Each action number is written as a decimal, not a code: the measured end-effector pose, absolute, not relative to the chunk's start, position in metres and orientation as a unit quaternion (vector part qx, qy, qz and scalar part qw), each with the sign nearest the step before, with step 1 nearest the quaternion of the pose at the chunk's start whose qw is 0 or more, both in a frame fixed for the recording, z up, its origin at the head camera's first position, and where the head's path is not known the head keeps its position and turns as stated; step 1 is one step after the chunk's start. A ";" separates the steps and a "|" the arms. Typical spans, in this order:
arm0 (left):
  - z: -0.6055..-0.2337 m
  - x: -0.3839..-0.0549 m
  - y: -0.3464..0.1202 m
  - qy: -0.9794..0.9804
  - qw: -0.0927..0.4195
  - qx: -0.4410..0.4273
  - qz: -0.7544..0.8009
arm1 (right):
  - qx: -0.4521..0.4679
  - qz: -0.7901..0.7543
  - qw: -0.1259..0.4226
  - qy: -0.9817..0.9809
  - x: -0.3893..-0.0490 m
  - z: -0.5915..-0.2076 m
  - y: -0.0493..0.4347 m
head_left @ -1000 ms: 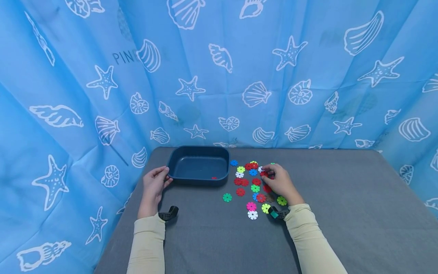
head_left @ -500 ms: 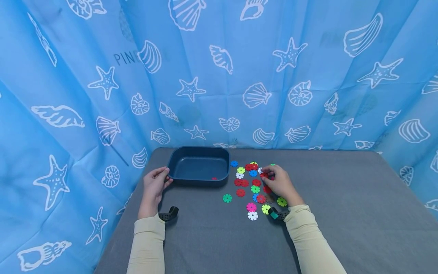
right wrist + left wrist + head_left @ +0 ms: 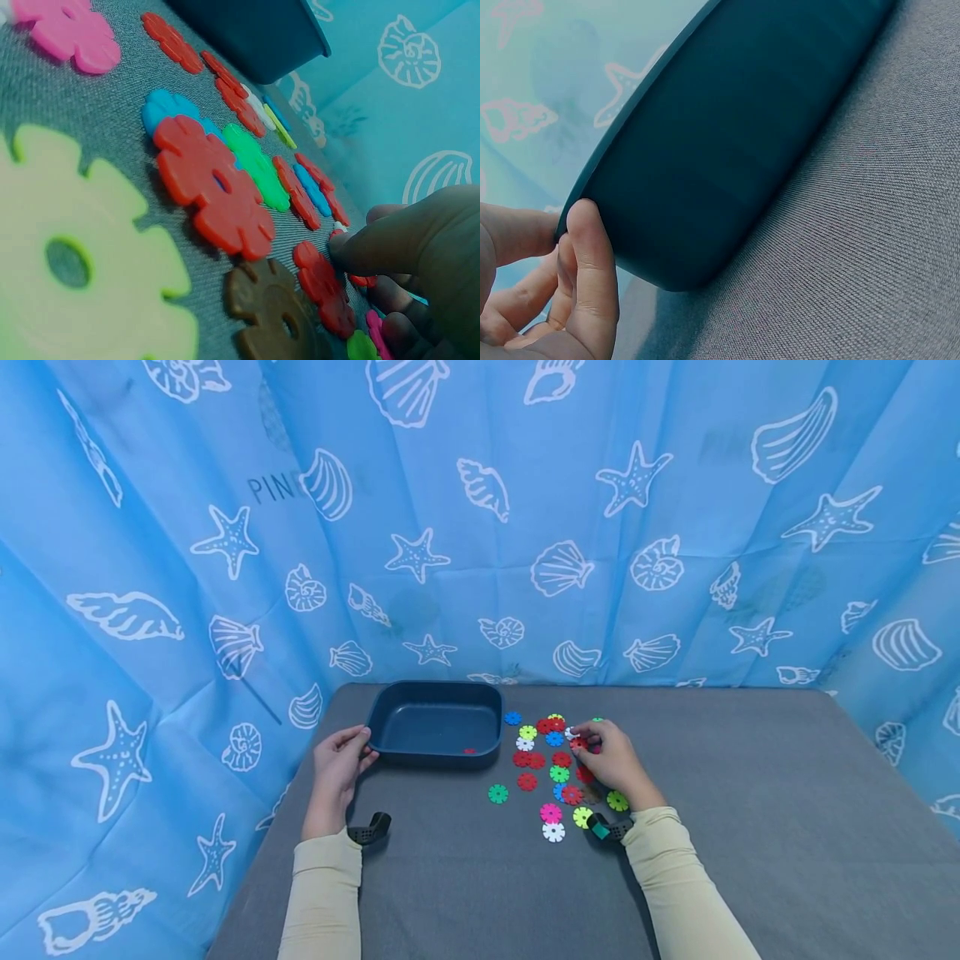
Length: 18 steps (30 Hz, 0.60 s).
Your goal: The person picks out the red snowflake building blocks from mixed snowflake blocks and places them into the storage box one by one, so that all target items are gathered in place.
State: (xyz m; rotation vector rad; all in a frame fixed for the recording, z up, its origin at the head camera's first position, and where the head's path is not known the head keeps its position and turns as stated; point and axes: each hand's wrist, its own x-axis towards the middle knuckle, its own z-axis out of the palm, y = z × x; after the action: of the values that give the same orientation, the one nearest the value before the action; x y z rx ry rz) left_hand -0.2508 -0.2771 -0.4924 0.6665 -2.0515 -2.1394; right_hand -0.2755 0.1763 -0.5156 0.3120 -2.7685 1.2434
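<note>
Grey table [image 3: 450,885], blue shell curtain [image 3: 480,527] behind. Left hand [image 3: 339,764] pinches bin [image 3: 427,760] rim, fingers nearly closed. Right hand [image 3: 613,762] at red discs [image 3: 562,760], fingers bent; can't tell if gripping.

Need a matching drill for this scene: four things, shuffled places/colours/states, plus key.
Column 1
1. Left hand
2. Right hand
3. Tub
4. Curtain

Column 2
A. At the scattered discs
B. Blue with white print
C. Pinching the tub's rim
D. Has a small red piece inside

Pairs: 1-C, 2-A, 3-D, 4-B
</note>
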 end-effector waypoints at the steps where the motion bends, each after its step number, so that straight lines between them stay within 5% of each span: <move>1: -0.492 -0.251 -0.277 -0.674 0.052 0.219 -0.704 | 0.102 0.407 0.046 -0.907 -0.276 -0.516 0.176; 18: -0.491 -0.250 -0.276 -0.673 0.053 0.217 -0.705 | 0.096 0.411 0.044 -0.906 -0.276 -0.515 0.177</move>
State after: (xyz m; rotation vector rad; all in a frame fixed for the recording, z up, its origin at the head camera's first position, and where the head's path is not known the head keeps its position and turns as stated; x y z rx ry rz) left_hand -0.2497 -0.2764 -0.4909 0.6601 -2.0453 -2.1448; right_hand -0.2762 0.1770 -0.5148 0.2945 -2.7678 1.2557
